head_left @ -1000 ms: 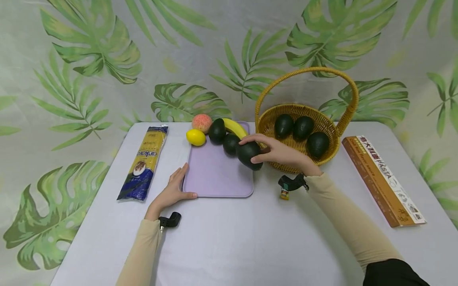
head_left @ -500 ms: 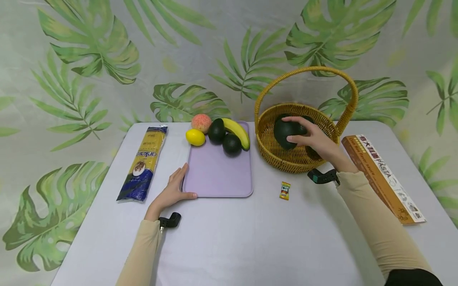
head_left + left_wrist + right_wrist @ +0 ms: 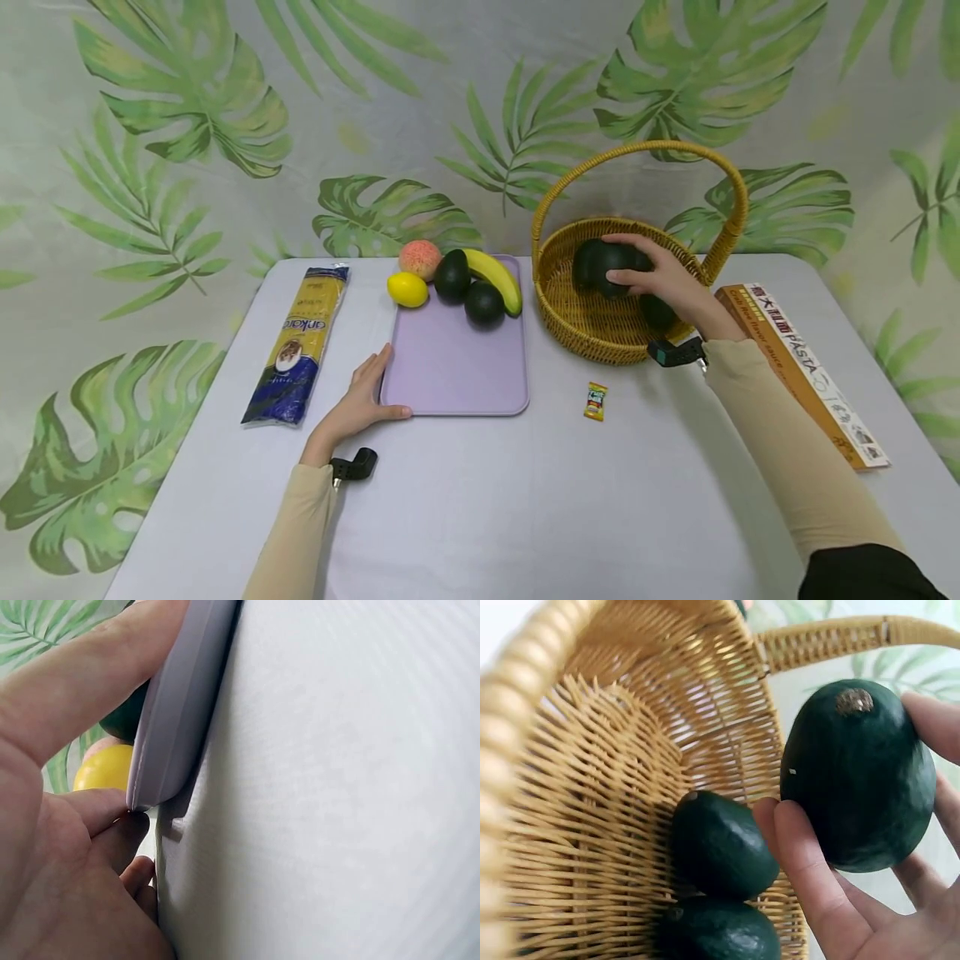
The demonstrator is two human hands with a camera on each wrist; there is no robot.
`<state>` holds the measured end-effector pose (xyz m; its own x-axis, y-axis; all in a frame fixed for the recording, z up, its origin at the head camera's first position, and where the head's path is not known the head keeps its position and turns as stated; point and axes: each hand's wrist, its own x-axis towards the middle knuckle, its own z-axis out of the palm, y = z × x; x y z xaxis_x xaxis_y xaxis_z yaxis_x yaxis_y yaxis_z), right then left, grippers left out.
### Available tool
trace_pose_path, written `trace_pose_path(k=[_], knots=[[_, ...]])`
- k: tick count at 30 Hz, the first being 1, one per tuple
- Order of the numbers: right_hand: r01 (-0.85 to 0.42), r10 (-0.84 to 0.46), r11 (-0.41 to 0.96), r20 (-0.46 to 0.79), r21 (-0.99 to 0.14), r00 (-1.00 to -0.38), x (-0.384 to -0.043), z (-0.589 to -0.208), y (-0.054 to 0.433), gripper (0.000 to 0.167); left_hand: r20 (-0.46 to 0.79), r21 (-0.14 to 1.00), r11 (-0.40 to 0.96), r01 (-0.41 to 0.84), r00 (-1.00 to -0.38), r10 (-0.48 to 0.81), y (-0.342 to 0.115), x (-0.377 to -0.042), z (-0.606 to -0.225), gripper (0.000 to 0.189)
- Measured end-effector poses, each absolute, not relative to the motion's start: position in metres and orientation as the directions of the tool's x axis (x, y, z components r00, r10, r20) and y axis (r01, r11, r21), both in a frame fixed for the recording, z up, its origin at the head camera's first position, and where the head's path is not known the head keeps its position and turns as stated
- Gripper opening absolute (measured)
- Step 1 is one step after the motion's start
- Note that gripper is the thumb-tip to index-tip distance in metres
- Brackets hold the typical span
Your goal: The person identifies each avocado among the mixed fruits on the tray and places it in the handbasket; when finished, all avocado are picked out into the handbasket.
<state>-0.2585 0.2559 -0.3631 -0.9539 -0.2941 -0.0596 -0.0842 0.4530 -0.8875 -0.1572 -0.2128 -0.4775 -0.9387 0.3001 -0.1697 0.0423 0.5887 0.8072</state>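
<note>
My right hand [image 3: 663,279] grips a dark green avocado [image 3: 859,772] over the wicker basket [image 3: 600,342], thumb on one side and fingers on the other. Two more avocados [image 3: 724,844] lie inside, below the held one in the right wrist view. In the head view the hand and held avocado partly cover the basket's contents. My left hand [image 3: 356,408] rests at the near left corner of the lilac tray [image 3: 457,375], thumb along its front edge and straight fingers along its left side. At the tray's far end lie two avocados [image 3: 485,303] and a banana [image 3: 495,279].
A lemon [image 3: 407,289] and a peach [image 3: 420,260] sit at the tray's far left corner. A pasta bag [image 3: 296,342] lies left, a pasta box [image 3: 802,375] right. A small yellow packet [image 3: 596,401] lies before the basket, whose tall handle [image 3: 637,147] arches over it.
My right hand has carried the avocado from above the tray's right edge rightward to the basket, then shifted slightly further right there. My left hand has stayed at the tray corner.
</note>
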Motion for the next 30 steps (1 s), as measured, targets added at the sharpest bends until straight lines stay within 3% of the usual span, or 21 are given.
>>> trace_pose_path(k=[8, 16, 25, 30], knots=[[-0.129, -0.365, 0.53, -0.087, -0.838, -0.927, -0.283, -0.362, 0.232, 0.062, -0.17, 0.799, 0.6, 0.045, -0.94, 0.297, -0.214, -0.157, -0.478, 0.112], [-0.151, -0.377, 0.607, -0.115, -0.78, -0.919, -0.3, -0.369, 0.21, 0.054, -0.167, 0.807, 0.589, 0.046, -0.938, 0.303, -0.213, -0.157, -0.479, 0.111], [-0.097, -0.416, 0.641, -0.238, -0.761, -0.878, -0.296, -0.369, 0.2, 0.049, -0.171, 0.799, 0.599, 0.045, -0.939, 0.298, -0.214, -0.156, -0.479, 0.112], [-0.085, -0.437, 0.576, -0.218, -0.813, -0.873, -0.29, -0.37, 0.212, 0.048, -0.158, 0.806, 0.589, 0.055, -0.939, 0.305, -0.213, -0.157, -0.479, 0.111]])
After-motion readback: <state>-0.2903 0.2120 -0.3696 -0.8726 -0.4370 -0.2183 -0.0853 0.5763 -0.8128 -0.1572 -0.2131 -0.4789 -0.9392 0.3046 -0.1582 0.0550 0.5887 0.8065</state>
